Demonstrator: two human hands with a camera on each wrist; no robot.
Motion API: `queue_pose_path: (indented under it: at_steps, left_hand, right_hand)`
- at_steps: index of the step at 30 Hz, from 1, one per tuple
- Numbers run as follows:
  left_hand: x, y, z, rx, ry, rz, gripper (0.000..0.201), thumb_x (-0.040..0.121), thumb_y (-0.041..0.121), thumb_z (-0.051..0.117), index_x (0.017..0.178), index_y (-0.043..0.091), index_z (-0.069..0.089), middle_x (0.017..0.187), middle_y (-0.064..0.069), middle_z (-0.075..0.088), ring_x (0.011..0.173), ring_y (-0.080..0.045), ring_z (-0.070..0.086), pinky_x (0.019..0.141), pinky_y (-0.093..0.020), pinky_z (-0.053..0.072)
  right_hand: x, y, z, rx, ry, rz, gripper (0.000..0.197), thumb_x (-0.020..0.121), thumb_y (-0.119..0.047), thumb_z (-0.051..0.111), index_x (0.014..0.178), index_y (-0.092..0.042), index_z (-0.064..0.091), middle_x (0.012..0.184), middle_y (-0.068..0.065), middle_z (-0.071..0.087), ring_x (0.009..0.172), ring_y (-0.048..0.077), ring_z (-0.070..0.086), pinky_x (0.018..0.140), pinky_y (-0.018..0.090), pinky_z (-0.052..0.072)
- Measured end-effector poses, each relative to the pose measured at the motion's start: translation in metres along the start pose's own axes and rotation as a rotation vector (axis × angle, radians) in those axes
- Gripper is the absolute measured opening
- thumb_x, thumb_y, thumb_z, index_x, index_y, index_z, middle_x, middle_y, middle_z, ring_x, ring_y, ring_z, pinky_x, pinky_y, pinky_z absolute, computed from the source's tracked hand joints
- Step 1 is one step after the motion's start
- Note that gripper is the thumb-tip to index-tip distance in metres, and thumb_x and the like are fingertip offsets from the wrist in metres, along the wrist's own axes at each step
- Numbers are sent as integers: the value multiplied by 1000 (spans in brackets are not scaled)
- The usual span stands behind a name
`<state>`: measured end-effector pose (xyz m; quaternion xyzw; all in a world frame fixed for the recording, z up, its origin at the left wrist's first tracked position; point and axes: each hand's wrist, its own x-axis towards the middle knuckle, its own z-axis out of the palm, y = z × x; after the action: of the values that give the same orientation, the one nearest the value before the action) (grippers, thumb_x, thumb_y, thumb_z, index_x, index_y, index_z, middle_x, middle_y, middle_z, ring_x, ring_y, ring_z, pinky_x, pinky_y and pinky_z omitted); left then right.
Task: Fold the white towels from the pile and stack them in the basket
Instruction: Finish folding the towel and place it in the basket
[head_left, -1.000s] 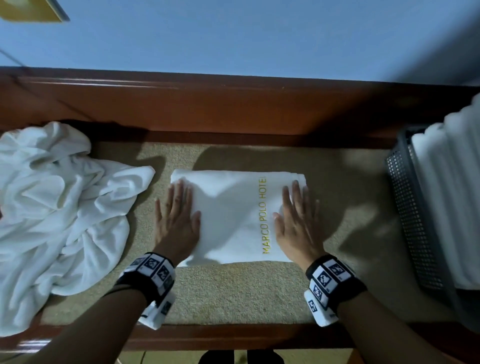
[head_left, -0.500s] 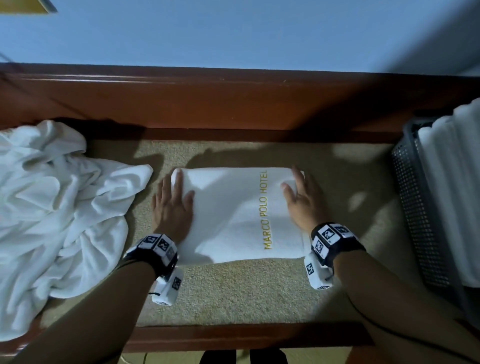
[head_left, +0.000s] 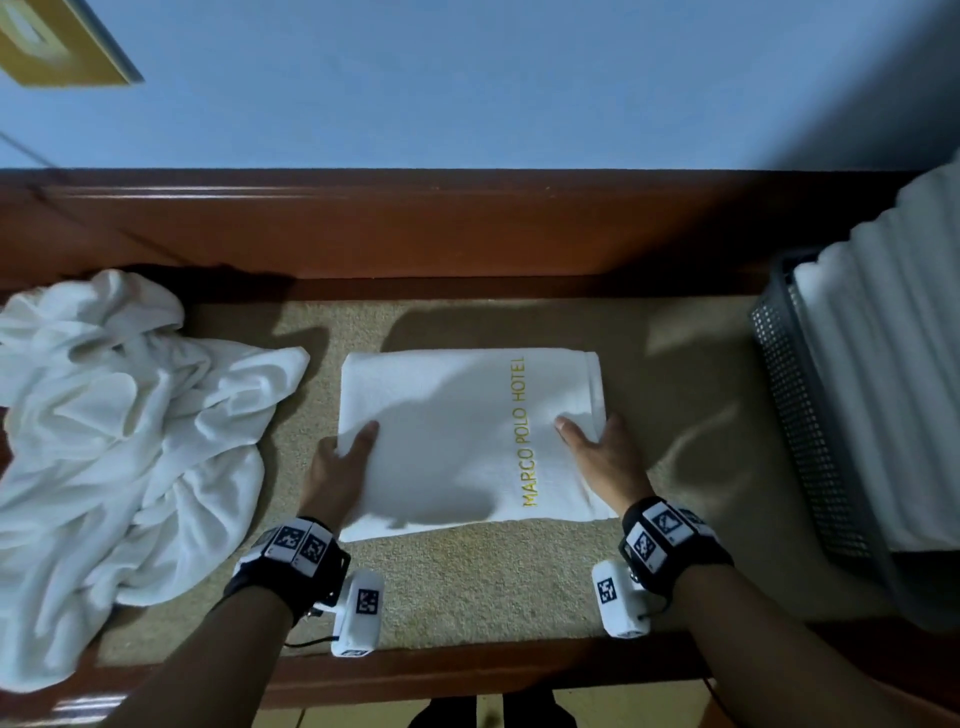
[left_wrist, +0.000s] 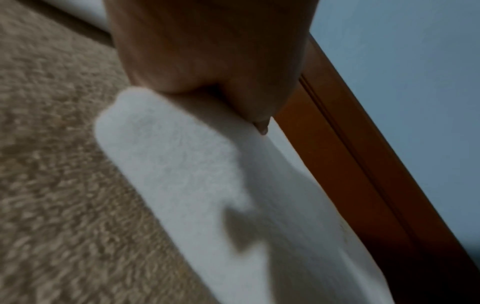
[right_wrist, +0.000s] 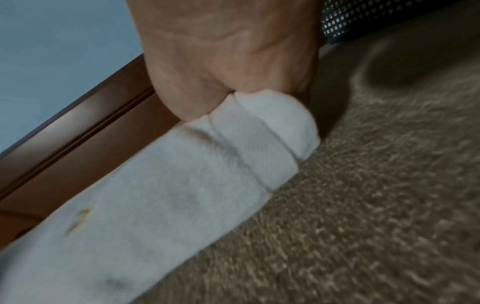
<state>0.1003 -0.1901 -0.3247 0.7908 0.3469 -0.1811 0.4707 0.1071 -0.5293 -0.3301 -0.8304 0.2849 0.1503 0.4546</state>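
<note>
A folded white towel (head_left: 457, 441) with gold "MARCO POLO HOTEL" lettering lies on the beige carpeted ledge (head_left: 467, 582). My left hand (head_left: 347, 453) grips its left edge, thumb on top and fingers tucked under. My right hand (head_left: 597, 448) grips the right edge the same way. In the left wrist view the left hand (left_wrist: 207, 51) pinches the thick fold of the towel (left_wrist: 182, 164). In the right wrist view the right hand (right_wrist: 228, 45) clasps the layered end of the towel (right_wrist: 182, 195). The pile of crumpled white towels (head_left: 119, 441) sits at the left. The dark mesh basket (head_left: 810, 431) stands at the right.
Folded white towels (head_left: 893, 364) are stacked high in the basket. A red-brown wooden rail (head_left: 415, 234) runs along the back under a blue wall, and a wooden lip (head_left: 467, 670) borders the front. Bare carpet lies between the towel and the basket.
Both hands were pressing flat on top of the towel. They slid out to its left and right edges, and now fingers are tucked under with thumbs on top.
</note>
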Motion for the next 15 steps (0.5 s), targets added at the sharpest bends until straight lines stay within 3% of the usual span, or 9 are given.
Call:
queue_pose_path:
  at_steps: [3,6,10,13,15]
  left_hand:
    - [-8,6,-5,-115,-33,40,60,84,71,67,113,18,69,103,-6,75,94,-32,73,89,-54,59]
    - [-30,31,-13,-120,-16,134,47,93,61,65,116,20,66,100,-2,72,95,-30,71,82,-43,55]
    - [-71,84,-26,-146,-76,272,40,98,53,61,123,22,55,105,2,66,96,-23,66,71,-33,48]
    - [-101,132,-28,-153,-165,367,59,97,60,61,139,19,52,124,-7,64,103,-26,64,85,-43,51]
    - [-118,167,-25,-162,-219,433,62,95,62,61,140,19,56,123,-9,67,105,-30,67,90,-47,54]
  right_hand:
    - [-9,-7,-10,136,-67,-5,42,91,-54,70,114,-20,70,105,-9,75,103,16,72,86,31,55]
    - [-36,-27,-32,218,-31,-29,28,98,-41,67,117,-21,68,107,-6,75,102,16,71,82,31,55]
    - [-75,-49,-79,296,44,-86,33,100,-46,61,123,-22,59,113,-1,72,103,21,70,92,44,58]
    - [-107,-62,-121,337,164,-134,46,92,-60,56,122,-26,57,111,0,71,98,23,69,91,49,58]
    - [-127,-69,-151,367,269,-177,60,83,-68,55,125,-25,57,112,0,71,100,24,69,92,51,57]
